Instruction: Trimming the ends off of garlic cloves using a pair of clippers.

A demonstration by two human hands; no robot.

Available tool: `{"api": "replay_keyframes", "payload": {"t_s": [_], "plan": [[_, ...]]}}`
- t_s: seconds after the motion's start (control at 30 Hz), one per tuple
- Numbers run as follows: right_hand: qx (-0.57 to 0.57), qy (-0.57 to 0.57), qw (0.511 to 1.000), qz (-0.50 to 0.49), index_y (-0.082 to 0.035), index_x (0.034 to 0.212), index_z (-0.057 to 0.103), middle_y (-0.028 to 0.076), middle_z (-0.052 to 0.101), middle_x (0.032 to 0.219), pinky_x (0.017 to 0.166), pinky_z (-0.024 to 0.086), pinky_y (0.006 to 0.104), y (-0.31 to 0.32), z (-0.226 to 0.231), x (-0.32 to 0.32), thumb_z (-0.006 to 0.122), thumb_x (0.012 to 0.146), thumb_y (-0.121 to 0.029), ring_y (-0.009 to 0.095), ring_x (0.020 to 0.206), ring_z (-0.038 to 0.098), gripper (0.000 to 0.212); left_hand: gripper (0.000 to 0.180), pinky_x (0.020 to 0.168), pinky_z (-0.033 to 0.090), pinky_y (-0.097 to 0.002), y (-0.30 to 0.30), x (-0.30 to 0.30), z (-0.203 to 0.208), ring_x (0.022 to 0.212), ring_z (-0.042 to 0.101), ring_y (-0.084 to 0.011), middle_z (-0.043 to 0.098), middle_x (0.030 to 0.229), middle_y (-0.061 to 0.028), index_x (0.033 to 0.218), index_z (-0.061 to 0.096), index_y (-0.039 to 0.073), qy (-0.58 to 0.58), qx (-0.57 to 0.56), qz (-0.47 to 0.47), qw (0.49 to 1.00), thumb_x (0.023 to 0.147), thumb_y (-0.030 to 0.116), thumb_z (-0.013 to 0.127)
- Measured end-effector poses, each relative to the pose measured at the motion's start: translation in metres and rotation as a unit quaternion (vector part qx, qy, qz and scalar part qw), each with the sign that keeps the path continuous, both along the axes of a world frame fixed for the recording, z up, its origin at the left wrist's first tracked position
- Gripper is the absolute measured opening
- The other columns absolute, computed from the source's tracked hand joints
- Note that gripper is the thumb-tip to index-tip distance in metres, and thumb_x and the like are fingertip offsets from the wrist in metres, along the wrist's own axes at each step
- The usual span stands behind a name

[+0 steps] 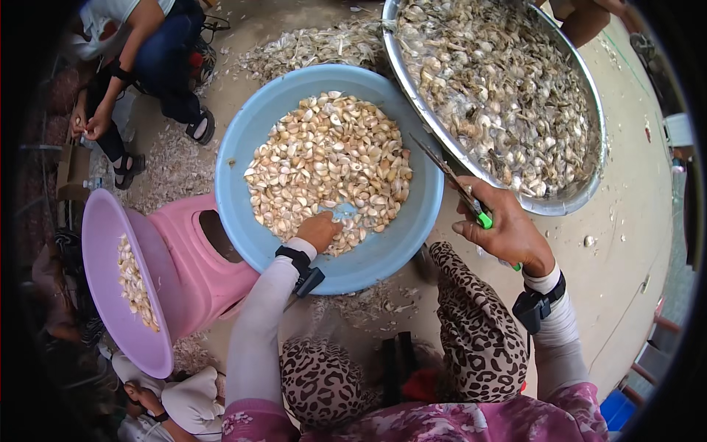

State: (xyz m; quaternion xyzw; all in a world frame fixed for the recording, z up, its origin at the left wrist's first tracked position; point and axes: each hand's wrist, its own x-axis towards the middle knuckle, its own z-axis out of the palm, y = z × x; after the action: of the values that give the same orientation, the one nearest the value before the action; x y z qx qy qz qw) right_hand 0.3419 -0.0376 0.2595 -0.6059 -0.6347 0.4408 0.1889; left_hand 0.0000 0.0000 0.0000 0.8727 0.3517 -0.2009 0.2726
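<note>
My left hand is down in the light blue basin, at the near edge of a wide heap of peeled-apart garlic cloves. Its fingers look curled in among the cloves, and what they hold is hidden. A bare blue patch of the basin's bottom shows just beside the fingertips. To the right of the basin, my right hand is closed round a pair of scissors with green on the handles. The dark blades point up and left, over the basin's right rim.
A big metal basin full of garlic bulbs stands at the far right. On the left, a purple basin with some cloves stands by a pink stool. Co-workers sit at far left and lower left. Garlic skins litter the floor.
</note>
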Motion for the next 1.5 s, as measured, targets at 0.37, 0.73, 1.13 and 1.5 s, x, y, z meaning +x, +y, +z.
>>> {"api": "replay_keyframes", "payload": {"t_s": [0.37,0.73,1.13,1.5], "plan": [[-0.023,-0.124,0.984,0.125,-0.003,0.132,0.056,0.023,0.067,0.106,0.085,0.052,0.0442,0.013,0.034,0.051,0.076,0.076,-0.009,0.038,0.096,0.066,0.059,0.026,0.083,0.055,-0.0442,-0.016,-0.02,-0.014,0.092,0.066,-0.0361,0.065,0.101,-0.0159,0.105,0.061,0.004,-0.007,0.001,0.084,0.996,0.08,0.006,0.065],[0.017,-0.199,0.941,0.274,0.0,0.121,0.059,0.022,0.068,0.098,0.079,0.054,0.0462,0.05,0.025,0.058,0.074,0.077,-0.008,0.04,0.091,0.068,0.047,0.03,0.079,0.053,-0.0276,-0.021,-0.014,0.091,0.087,0.064,-0.0143,0.066,0.11,-0.0099,0.129,0.055,0.002,-0.437,-0.469,0.551,0.535,0.099,0.005,0.056],[0.149,-0.154,0.939,0.269,-0.003,0.137,0.047,0.014,0.057,0.101,0.083,0.038,0.0431,0.024,-0.074,-0.064,0.073,0.075,-0.009,0.032,0.097,0.059,0.067,0.028,0.072,0.048,-0.027,-0.036,-0.005,0.133,0.084,0.06,-0.0126,0.068,0.113,-0.0086,0.124,0.059,0.001,-0.566,-0.494,0.542,0.377,0.097,0.009,0.062],[0.141,-0.157,0.936,0.284,-0.002,0.131,0.052,0.012,0.057,0.092,0.078,0.037,0.0421,0.034,-0.092,-0.055,0.074,0.075,-0.008,0.031,0.091,0.06,0.061,0.027,0.072,0.048,-0.0298,-0.038,0.016,0.116,0.085,0.063,-0.0183,0.066,0.108,-0.0109,0.122,0.057,0.001,-0.566,-0.527,0.503,0.387,0.096,0.008,0.06]]}}
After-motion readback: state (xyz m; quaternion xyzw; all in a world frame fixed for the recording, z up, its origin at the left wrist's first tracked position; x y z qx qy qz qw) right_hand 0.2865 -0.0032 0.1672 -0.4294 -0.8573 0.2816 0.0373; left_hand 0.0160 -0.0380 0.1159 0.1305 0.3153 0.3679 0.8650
